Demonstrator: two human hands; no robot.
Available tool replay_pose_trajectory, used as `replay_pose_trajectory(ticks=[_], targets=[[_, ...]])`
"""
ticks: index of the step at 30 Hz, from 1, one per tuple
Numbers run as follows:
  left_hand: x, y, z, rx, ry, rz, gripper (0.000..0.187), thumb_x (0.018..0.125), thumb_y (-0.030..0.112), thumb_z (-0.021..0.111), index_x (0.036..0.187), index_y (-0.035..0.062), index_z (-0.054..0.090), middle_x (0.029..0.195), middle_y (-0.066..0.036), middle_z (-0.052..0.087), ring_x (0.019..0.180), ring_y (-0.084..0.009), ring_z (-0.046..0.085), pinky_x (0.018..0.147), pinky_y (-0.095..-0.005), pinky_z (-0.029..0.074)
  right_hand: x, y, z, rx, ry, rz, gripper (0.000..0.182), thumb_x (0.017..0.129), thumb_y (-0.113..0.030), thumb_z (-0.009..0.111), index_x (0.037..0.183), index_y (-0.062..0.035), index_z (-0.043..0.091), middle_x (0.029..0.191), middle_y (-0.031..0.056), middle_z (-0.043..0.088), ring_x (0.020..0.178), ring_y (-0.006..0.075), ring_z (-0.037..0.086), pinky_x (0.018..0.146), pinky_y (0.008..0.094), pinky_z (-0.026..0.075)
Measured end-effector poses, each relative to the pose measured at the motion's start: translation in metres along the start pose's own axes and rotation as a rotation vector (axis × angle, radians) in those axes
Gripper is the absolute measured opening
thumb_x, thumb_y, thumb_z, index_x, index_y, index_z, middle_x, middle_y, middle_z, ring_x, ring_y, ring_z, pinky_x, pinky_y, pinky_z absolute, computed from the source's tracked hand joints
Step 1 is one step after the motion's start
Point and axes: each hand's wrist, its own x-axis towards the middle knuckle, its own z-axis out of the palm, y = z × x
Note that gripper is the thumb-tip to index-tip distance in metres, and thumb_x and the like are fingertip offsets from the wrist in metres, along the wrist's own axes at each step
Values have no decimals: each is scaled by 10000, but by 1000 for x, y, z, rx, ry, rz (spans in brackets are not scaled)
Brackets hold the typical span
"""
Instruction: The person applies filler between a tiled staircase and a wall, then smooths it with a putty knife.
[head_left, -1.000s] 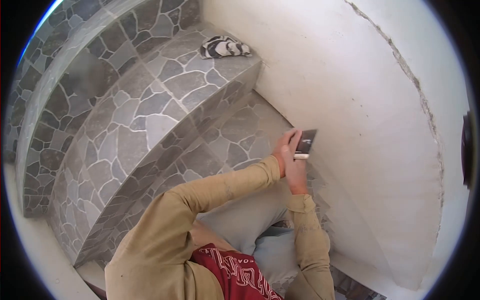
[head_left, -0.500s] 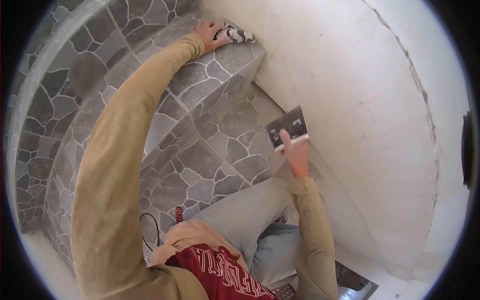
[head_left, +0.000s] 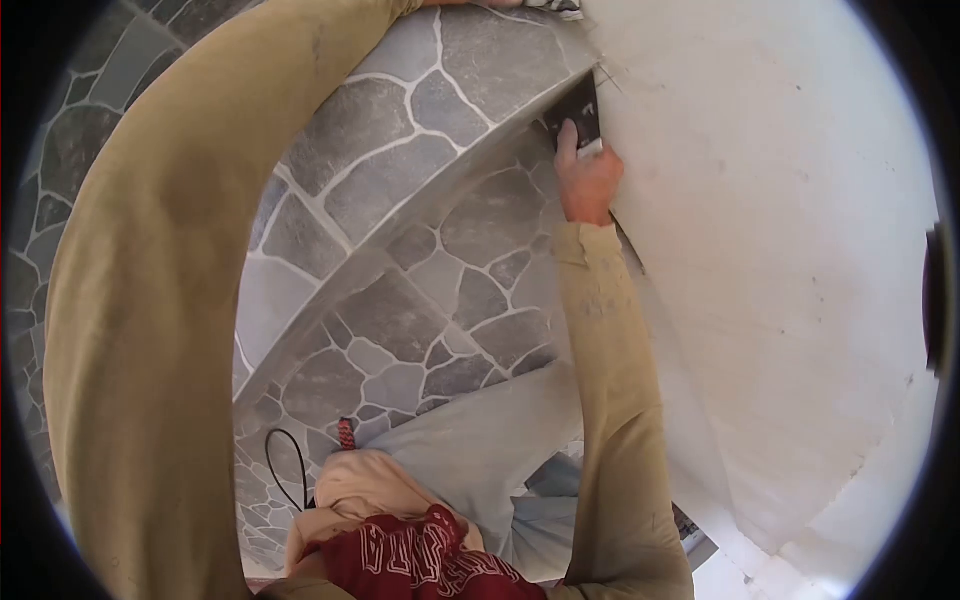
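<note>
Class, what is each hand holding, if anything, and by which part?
The right hand grips a dark, flat-bladed tool by its pale edge, thumb on its face. What the left hand holds cannot be told.

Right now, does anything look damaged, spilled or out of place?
Yes, the wall looks damaged: dark specks mark it, and a rough, broken line runs near its lower right. The right sleeve has grey smudges. I see no spill, and nothing else looks odd.
</note>
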Motion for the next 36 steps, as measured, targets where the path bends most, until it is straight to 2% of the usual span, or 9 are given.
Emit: replay_pose_trajectory(ticks=[2, 6, 8, 9, 12, 16, 23, 25, 36], targets=[[2, 1, 0, 4, -17, -1, 735, 725, 639, 776, 1135, 49, 622, 1054, -234, 543, 1005, -423, 566, 901, -489, 458, -11, 9, 4, 184, 206, -7, 270, 901, -248, 712, 900, 21, 730, 774, 230, 706, 727, 412, 698, 676, 440, 543], [4, 4, 5, 32, -45, -66, 785, 684, 644, 816, 1155, 49, 619, 1088, -239, 540, 1025, -424, 566, 910, -488, 462, -13, 7, 3, 149, 197, 57, 238, 888, -223, 718, 873, 14, 724, 756, 229, 697, 728, 412, 691, 671, 434, 540], [4, 0, 6, 45, 10, -49, 779, 684, 652, 814, 1157, 63, 623, 1096, -241, 543, 1026, -430, 574, 907, -493, 469, 6, -2, 15, 82, 242, -179, 219, 885, -205, 728, 863, 12, 729, 746, 210, 705, 698, 374, 702, 650, 410, 546], [1, -1, 6, 44, 15, -52, 779, 684, 652, 814, 1157, 63, 623, 1096, -241, 543, 1026, -430, 574, 907, -493, 469, 1, -3, 8, 54, 115, 39, 195, 882, -188, 730, 868, 7, 732, 749, 182, 715, 679, 334, 709, 645, 388, 548], [6, 4, 1, 21, 16, -105, 755, 696, 644, 812, 1162, 81, 624, 1108, -238, 543, 1044, -436, 575, 918, -497, 471, -10, -1, 4, 337, 221, 130, 177, 880, -182, 722, 853, -7, 729, 725, 167, 703, 655, 326, 695, 635, 387, 536], [3, 7, 3, -15, -28, -138, 753, 720, 633, 803, 1200, 88, 605, 1138, -245, 526, 1066, -442, 572, 945, -494, 469, 6, -9, 11, 117, 156, -21, 204, 881, -188, 721, 867, 15, 735, 720, 160, 711, 687, 327, 706, 665, 381, 543], [6, 9, -2, 18, -15, -125, 706, 728, 602, 812, 1160, 79, 613, 1105, -229, 536, 1039, -423, 567, 924, -476, 469, -14, 21, 4, 172, 167, 66, 258, 870, -234, 752, 914, 20, 739, 799, 180, 736, 741, 336, 727, 700, 385, 547], [-1, 12, 3, 0, -26, -140, 693, 731, 598, 811, 1149, 81, 616, 1099, -226, 539, 1033, -419, 567, 916, -473, 470, -7, 17, 16, 62, 142, -92, 192, 872, -228, 732, 901, -39, 740, 802, 190, 707, 735, 405, 678, 692, 448, 532], [1, 13, -5, 45, -3, -65, 616, 748, 522, 823, 1085, 47, 620, 1051, -222, 532, 979, -415, 560, 878, -475, 465, -32, 17, 50, 305, 130, 159, 241, 844, -214, 746, 956, -2, 724, 842, 219, 697, 775, 393, 682, 723, 436, 531]])
